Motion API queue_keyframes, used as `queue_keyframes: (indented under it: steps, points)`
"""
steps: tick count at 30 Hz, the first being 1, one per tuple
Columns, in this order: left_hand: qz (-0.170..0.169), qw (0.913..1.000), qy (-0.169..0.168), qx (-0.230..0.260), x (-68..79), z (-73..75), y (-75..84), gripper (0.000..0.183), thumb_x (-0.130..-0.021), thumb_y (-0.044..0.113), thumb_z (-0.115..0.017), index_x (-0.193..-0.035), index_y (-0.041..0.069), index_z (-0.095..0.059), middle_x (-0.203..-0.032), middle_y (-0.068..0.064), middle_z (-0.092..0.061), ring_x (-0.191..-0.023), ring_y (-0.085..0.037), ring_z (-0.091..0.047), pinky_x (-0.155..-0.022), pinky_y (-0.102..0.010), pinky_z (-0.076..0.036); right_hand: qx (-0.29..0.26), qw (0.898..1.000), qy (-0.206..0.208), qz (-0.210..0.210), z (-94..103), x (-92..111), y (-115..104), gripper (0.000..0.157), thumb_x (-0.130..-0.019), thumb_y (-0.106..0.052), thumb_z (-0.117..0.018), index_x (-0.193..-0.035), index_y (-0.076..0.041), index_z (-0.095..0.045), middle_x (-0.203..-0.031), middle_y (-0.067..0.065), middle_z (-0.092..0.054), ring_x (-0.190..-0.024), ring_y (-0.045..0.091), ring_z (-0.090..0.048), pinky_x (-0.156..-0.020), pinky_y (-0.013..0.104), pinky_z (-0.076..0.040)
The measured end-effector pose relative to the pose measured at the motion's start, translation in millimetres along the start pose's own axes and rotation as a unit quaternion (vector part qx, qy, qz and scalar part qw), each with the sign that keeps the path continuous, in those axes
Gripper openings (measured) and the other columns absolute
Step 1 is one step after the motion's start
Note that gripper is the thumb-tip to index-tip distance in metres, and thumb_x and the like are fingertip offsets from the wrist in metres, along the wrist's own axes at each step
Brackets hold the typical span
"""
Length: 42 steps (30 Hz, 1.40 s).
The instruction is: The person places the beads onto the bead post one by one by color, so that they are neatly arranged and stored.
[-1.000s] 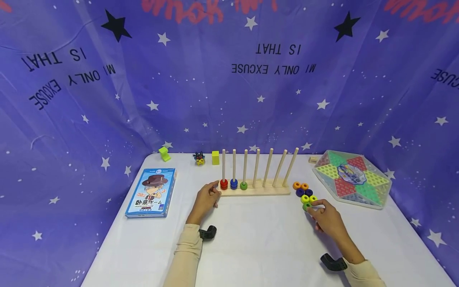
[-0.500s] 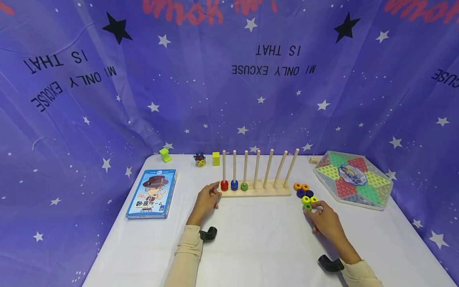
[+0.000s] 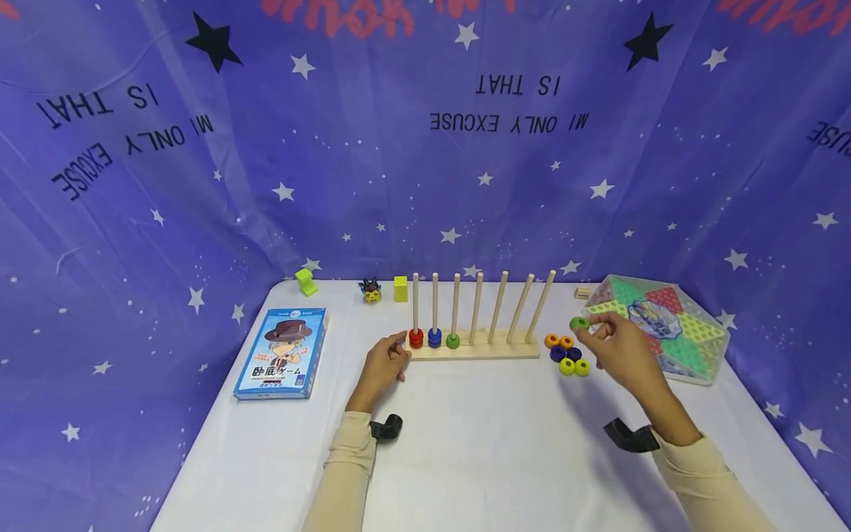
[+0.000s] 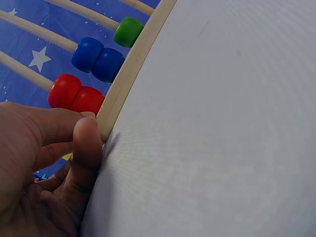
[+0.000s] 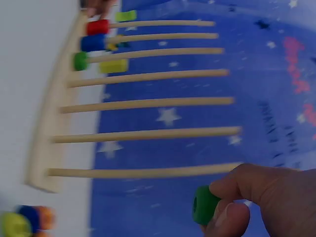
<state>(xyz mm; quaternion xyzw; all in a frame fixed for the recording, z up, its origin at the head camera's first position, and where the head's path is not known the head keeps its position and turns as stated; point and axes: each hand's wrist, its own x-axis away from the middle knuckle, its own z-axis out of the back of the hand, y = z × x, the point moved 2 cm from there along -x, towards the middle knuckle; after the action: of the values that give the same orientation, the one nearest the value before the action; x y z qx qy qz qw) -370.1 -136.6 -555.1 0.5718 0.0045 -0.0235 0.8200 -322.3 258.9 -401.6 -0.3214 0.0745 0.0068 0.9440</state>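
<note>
My right hand pinches a green bead between thumb and forefinger, raised above the table to the right of a wooden peg stand. In the right wrist view, the hole of this green bead faces left. My left hand holds the stand's left end; in the left wrist view its thumb and forefinger pinch the base beside the red beads. Two red beads sit on the first peg, two blue beads on the second and one green bead on the third. The other pegs are bare.
Loose orange beads, dark purple beads and yellow beads lie right of the stand. A Chinese checkers board lies behind my right hand. A blue game box is at left; yellow-green blocks and a small figure stand behind.
My right hand has lifted the green bead from the front of the loose beads, up and away from the table. The left hand stays at the stand's end.
</note>
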Motion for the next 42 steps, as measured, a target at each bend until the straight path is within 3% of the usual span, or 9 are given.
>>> queue_keyframes:
  steps: [4, 8, 19, 29, 42]
  points:
    - [-0.007, 0.9999, -0.003, 0.01, -1.9, 1.2, 2.1, 0.046, -0.091, 0.005, -0.062, -0.136, 0.003, -0.052, -0.092, -0.01, -0.051, -0.05, -0.013, -0.053, -0.045, -0.028, -0.054, 0.015, 0.999, 0.02, 0.039, 31.2, -20, -49, 0.052, -0.09, -0.047, -0.061, -0.114, -0.001, -0.056, -0.071, 0.008, -0.058, -0.048, 0.02, -0.056, -0.04, 0.032, -0.042]
    - [-0.004, 0.9999, -0.006, 0.013, -2.5, 1.7, 2.4, 0.047, -0.091, 0.004, -0.062, -0.136, 0.003, -0.052, -0.092, -0.011, -0.051, -0.049, -0.014, -0.053, -0.045, -0.029, -0.054, 0.015, 0.998, 0.013, 0.065, 42.2, -37, -90, 0.056, -0.089, -0.051, -0.059, -0.117, -0.002, -0.057, -0.072, 0.008, -0.059, -0.05, 0.02, -0.057, -0.043, 0.033, -0.045]
    - [0.006, 0.9999, -0.01, -0.005, 1.8, -0.1, -4.0, 0.047, -0.091, 0.006, -0.063, -0.137, 0.005, -0.051, -0.091, -0.01, -0.051, -0.049, -0.013, -0.054, -0.044, -0.027, -0.053, 0.001, 0.99, -0.085, 0.108, -10.3, -61, -162, 0.038, -0.089, -0.039, -0.065, -0.113, -0.009, -0.061, -0.071, 0.005, -0.058, -0.052, 0.022, -0.053, -0.044, 0.033, -0.044]
    - [-0.008, 0.9998, -0.009, 0.014, 3.6, 0.4, 1.7, 0.046, -0.091, 0.004, -0.062, -0.135, 0.001, -0.051, -0.09, -0.011, -0.051, -0.047, -0.013, -0.053, -0.042, -0.028, -0.052, 0.002, 0.984, -0.118, 0.137, -42.5, -69, -183, 0.03, -0.09, -0.033, -0.065, -0.11, -0.011, -0.062, -0.069, 0.004, -0.056, -0.052, 0.019, -0.048, -0.045, 0.031, -0.04]
    - [-0.008, 0.9999, -0.007, 0.006, 2.9, 0.0, 1.4, 0.047, -0.09, 0.003, -0.062, -0.136, 0.0, -0.051, -0.089, -0.01, -0.051, -0.047, -0.011, -0.052, -0.042, -0.027, -0.052, 0.01, 0.983, -0.109, 0.145, -54.9, -70, -181, 0.034, -0.088, -0.032, -0.067, -0.111, -0.007, -0.063, -0.069, 0.002, -0.057, -0.053, 0.016, -0.049, -0.047, 0.03, -0.041]
